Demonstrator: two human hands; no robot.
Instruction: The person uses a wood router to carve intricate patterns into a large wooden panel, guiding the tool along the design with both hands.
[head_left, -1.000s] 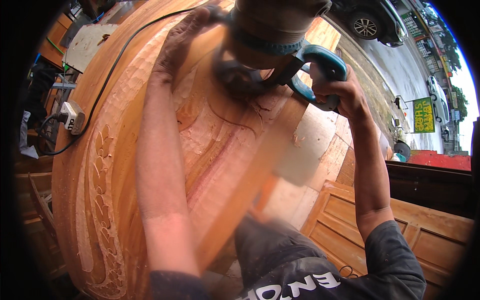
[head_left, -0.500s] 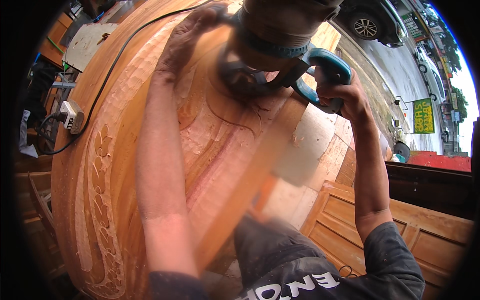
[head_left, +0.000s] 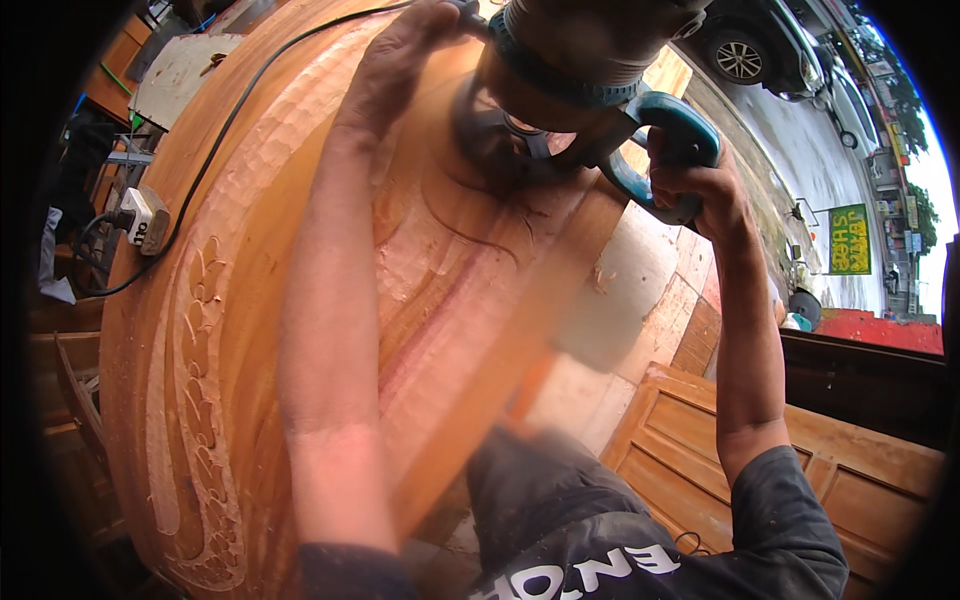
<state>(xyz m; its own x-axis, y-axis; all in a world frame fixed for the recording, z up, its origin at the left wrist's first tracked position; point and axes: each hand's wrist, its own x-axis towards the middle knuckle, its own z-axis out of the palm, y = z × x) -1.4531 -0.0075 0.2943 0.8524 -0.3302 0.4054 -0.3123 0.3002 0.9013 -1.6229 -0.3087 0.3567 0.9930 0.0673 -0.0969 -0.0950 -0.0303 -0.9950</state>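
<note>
A dark plunge router [head_left: 570, 50] with teal trim stands on a large carved wooden panel [head_left: 255, 350], its round base close to the panel's right edge. My right hand [head_left: 705, 185] is wrapped around the router's teal D-shaped handle. At the top of the view, my left hand [head_left: 405, 65] closes on the router's side knob, only partly visible. The bit under the base is in shadow and hard to make out. Curved grooves and gouged, lighter wood surround the base. A leafy carved border runs down the panel's left side.
A black cable [head_left: 235, 110] crosses the panel's far left to a white socket block [head_left: 147, 222]. A panelled wooden door [head_left: 680, 450] lies at lower right by the tiled floor [head_left: 570, 400]. Beyond are a wet street, a parked car [head_left: 740, 55] and a green sign [head_left: 849, 240].
The router and both hands have shifted slightly to the right over the panel. Both grips stay the same.
</note>
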